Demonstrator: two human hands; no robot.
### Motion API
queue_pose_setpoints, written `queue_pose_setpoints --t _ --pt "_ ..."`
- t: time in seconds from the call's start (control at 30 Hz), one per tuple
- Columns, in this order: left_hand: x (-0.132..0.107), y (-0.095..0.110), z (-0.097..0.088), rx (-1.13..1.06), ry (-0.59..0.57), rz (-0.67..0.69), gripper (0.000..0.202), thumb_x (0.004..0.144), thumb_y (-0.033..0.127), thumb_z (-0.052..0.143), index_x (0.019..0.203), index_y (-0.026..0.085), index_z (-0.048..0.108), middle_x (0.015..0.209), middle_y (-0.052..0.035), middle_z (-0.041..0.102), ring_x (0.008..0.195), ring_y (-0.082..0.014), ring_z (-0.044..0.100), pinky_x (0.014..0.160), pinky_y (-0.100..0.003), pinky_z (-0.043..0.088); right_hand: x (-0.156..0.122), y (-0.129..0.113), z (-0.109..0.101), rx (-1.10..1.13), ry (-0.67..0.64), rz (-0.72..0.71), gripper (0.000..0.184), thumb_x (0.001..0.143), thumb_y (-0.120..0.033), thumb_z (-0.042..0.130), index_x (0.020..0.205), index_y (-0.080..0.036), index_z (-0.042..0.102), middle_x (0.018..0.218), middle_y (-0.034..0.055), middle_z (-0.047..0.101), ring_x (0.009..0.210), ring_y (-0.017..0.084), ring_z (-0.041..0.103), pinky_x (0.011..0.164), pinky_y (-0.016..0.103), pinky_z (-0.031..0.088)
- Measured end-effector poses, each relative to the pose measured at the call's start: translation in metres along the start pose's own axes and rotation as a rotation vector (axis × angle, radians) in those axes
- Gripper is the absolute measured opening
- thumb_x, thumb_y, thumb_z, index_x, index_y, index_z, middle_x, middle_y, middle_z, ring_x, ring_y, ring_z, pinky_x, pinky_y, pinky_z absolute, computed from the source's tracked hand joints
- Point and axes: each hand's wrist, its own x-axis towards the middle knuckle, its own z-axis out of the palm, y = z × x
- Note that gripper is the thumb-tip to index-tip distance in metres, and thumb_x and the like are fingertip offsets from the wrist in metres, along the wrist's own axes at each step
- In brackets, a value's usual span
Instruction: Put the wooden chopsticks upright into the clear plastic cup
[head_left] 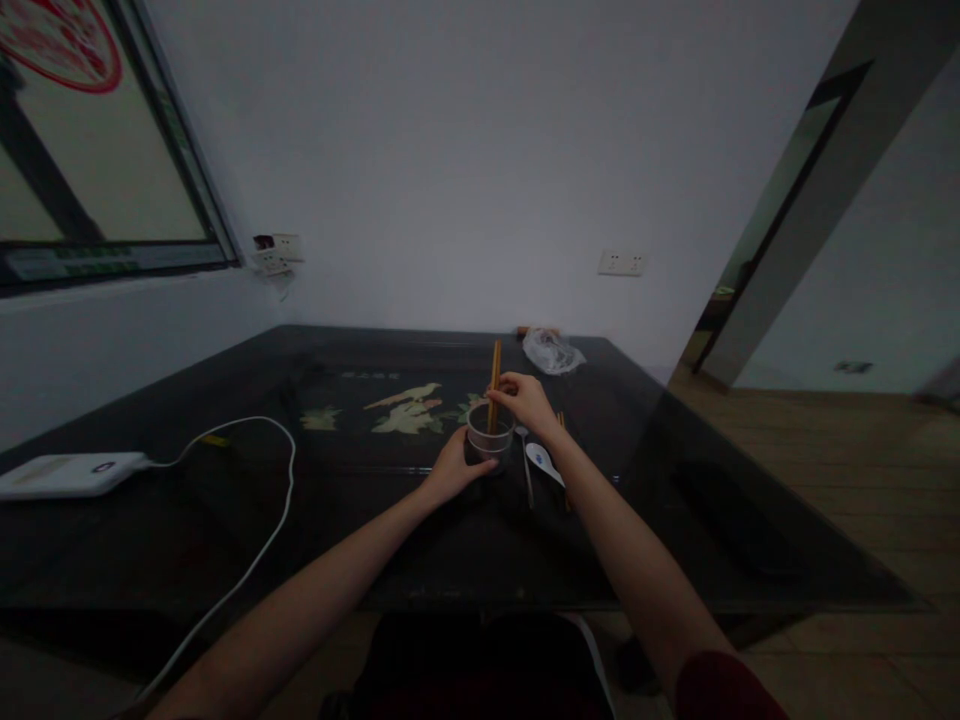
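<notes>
A metal-looking cup stands on the dark table in front of me. My left hand is wrapped round its left and near side. Pinched in my right hand is a pair of wooden chopsticks, held nearly upright with the lower ends inside the cup. Just right of the cup lie a thin long-handled metal spoon and a white spoon with a blue mark. More chopsticks lie partly hidden under my right forearm.
A crumpled clear plastic bag rests at the table's back edge by the wall. On the left, a white power bank trails a white cable over the front edge. A dark flat object lies on the right of the table.
</notes>
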Motion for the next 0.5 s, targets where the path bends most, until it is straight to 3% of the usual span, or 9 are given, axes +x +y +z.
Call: queue_pose_setpoints --t 0.17,0.5 --pt "-0.001 0.002 -0.001 0.024 0.002 0.006 0.067 0.065 0.031 0.075 0.122 0.014 0.045 0.123 -0.0141 0.056 0.115 -0.0276 0.052 0.099 -0.044 0.039 0.007 0.009 0.003 0.002 -0.002 -0.023 0.019 0.069 -0.032 0.066 0.077 -0.015 0.067 0.077 0.0044 0.068 0.074 0.017 0.061 0.069 0.026 0.045" --pt "-0.001 0.008 -0.001 0.026 0.006 0.014 0.064 0.065 0.03 0.074 0.119 0.013 0.046 0.122 -0.015 0.057 0.112 -0.0271 0.054 0.098 -0.043 0.04 0.018 0.023 0.01 0.181 -0.044 0.065 0.027 0.064 -0.039 0.065 0.07 -0.013 0.064 0.064 0.001 0.06 0.06 0.013 0.052 0.057 0.024 0.039"
